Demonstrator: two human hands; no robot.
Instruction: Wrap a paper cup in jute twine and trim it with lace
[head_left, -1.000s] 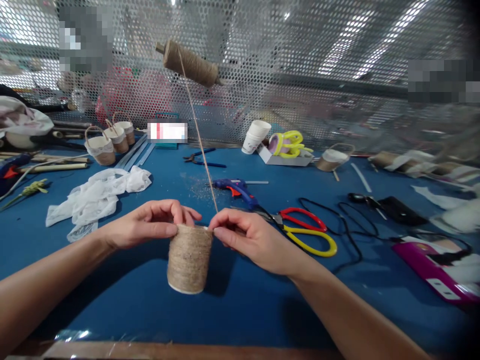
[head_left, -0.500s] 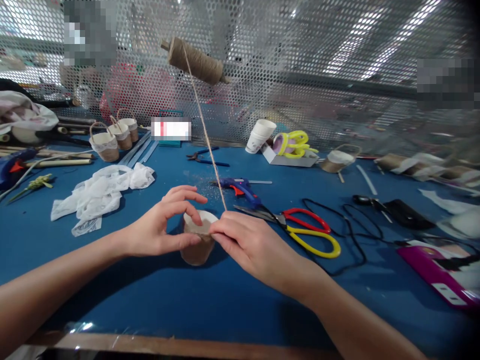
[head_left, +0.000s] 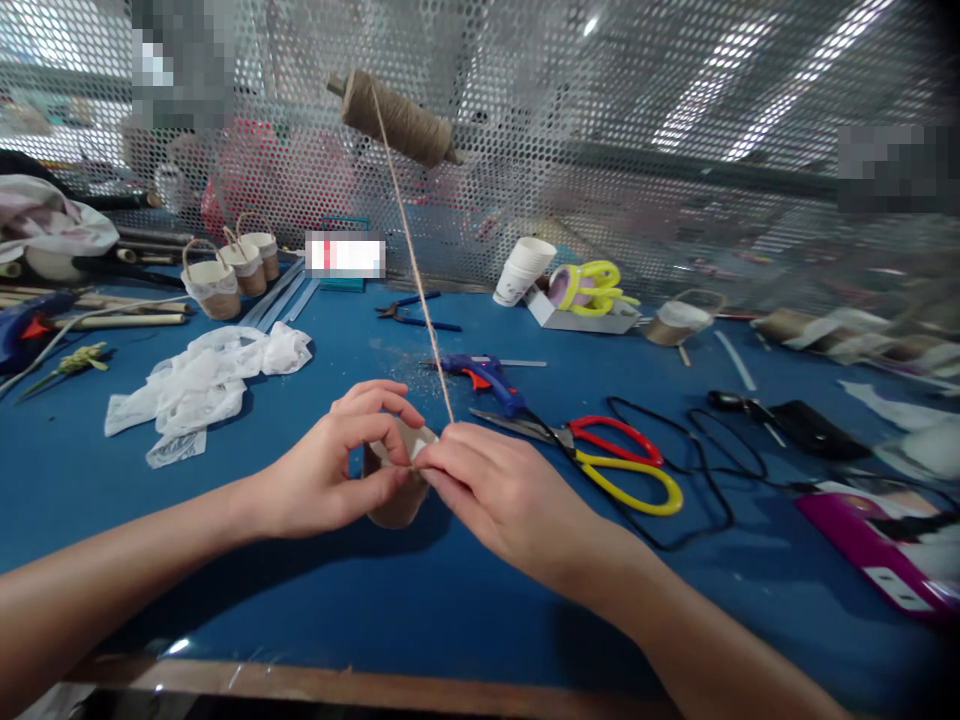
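Note:
A paper cup wrapped in jute twine stands on the blue table, open mouth up. My left hand curls round its left side, thumb and fingers closed on the rim. My right hand pinches the twine strand at the cup's rim. The strand runs taut up to a twine spool hung on the perforated metal screen.
Red-and-yellow scissors and a blue glue gun lie just right of my hands. White fabric lies to the left, finished small baskets behind it. Paper cups, black cables and a magenta object sit to the right.
The cup, tilted toward me and showing its wrapped side a second ago, now stands upright on the table. Both hands closed in on its rim.

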